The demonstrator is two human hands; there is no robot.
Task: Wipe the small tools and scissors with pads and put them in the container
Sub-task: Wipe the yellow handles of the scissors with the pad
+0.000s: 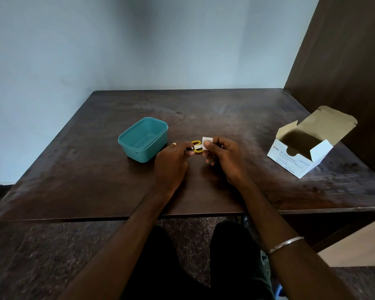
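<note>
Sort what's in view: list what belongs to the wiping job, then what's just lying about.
Job:
scissors, yellow-handled, in left hand
pad, pinched by right hand
container, teal, open
swab box, open

Lying about:
table, only the work surface
ring
bangle

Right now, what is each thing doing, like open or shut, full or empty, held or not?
Teal container: lid off, looks empty.
Swab box: flap open.
Yellow scissors: held by left hand.
White pad: pinched by right hand, against the scissors.
</note>
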